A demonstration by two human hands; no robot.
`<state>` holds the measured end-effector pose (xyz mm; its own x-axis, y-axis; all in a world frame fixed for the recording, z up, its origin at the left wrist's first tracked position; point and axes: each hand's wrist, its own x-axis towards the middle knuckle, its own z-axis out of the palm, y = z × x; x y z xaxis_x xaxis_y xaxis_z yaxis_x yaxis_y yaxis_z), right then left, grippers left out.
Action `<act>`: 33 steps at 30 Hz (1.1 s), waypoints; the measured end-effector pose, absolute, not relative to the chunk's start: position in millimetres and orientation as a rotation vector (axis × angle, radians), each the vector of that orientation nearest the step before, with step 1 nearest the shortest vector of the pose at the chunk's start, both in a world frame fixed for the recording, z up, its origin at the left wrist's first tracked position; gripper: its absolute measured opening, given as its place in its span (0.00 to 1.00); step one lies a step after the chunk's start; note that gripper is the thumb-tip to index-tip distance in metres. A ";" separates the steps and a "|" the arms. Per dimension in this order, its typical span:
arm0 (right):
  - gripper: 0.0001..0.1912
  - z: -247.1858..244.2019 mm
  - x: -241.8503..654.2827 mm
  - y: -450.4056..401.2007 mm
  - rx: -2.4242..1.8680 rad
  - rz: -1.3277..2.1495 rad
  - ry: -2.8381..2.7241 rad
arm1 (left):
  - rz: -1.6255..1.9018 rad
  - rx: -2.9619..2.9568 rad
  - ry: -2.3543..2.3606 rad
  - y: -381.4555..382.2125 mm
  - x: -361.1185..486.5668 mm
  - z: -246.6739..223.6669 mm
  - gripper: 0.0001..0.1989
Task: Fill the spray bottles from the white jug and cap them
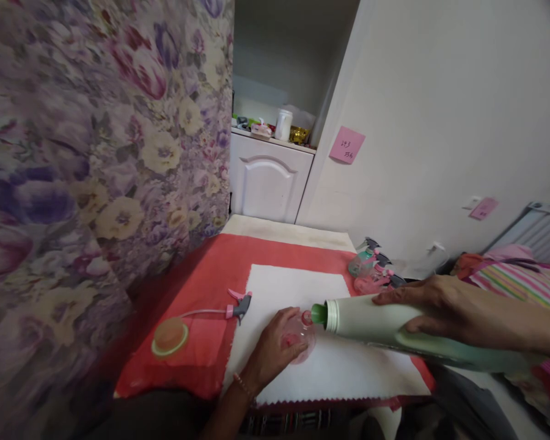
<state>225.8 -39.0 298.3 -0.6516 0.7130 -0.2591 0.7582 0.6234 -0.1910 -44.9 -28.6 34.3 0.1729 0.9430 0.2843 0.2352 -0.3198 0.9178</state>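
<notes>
My left hand (275,345) is wrapped round a small clear bottle with a pink neck (307,317), which stands on a white cloth (343,376). In my right hand (440,308) is a large pale green bottle (362,315), tipped nearly level. Its green spout (319,314) points left, right at the small bottle's neck; whether they touch I cannot tell. No liquid stream can be made out. Left of my left hand lies a pink and grey spray head (241,307) with its thin tube reaching left. A round, pale-rimmed cap (169,337) lies near the tube's end.
Several spray bottles (371,269) stand at the table's back right, beyond my right hand. Red cloth (206,263) lies under the white one. A floral curtain (119,153) hangs at left. Behind the table is a white cabinet (270,177); striped fabric (508,278) lies at right.
</notes>
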 end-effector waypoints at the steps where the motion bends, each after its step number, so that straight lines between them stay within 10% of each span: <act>1: 0.25 298.3 226.0 -39.1 1.223 -0.422 2.700 | 1.192 1.702 1.135 -28.5 -44.7 34.2 0.28; 33: 0.24 299.2 226.3 -40.7 1.197 -0.393 2.707 | 1.205 1.705 1.116 -26.9 -44.5 28.9 0.29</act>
